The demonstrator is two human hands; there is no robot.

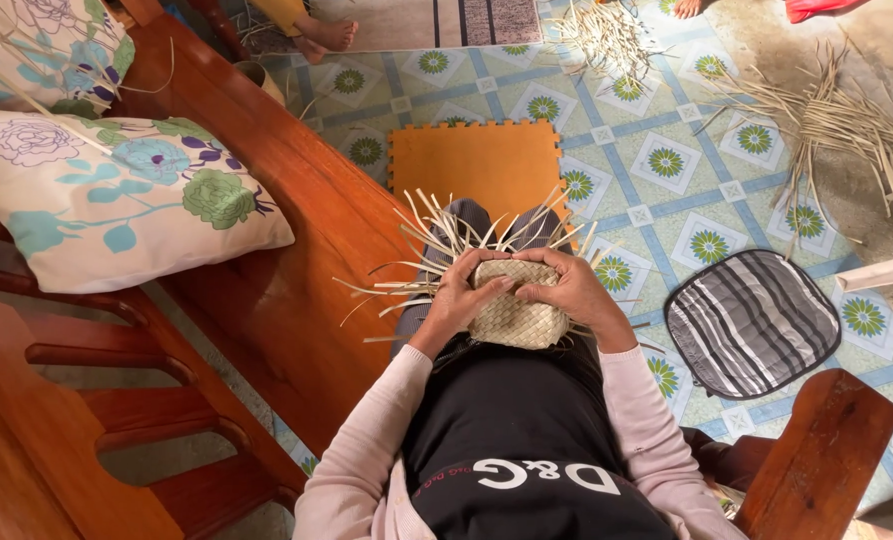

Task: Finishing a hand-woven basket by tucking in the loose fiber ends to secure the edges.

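Note:
A small woven straw piece [512,318] rests on my lap, pale tan, with many loose strips [445,232] sticking out from its far edge. My left hand [463,295] grips its left side, thumb on the top edge. On its right side my right hand [570,290] is closed over the weave, fingers curled across the top. Both hands press the piece against my knees. I sit on a wooden seat, wearing pink sleeves and a black top.
A wooden bench [267,250] with floral cushions [107,200] runs along my left. An orange foam mat [472,160] and a striped grey cushion [752,320] lie on the patterned floor. Straw bundles [837,120] lie far right. Another person's feet [327,35] show at top.

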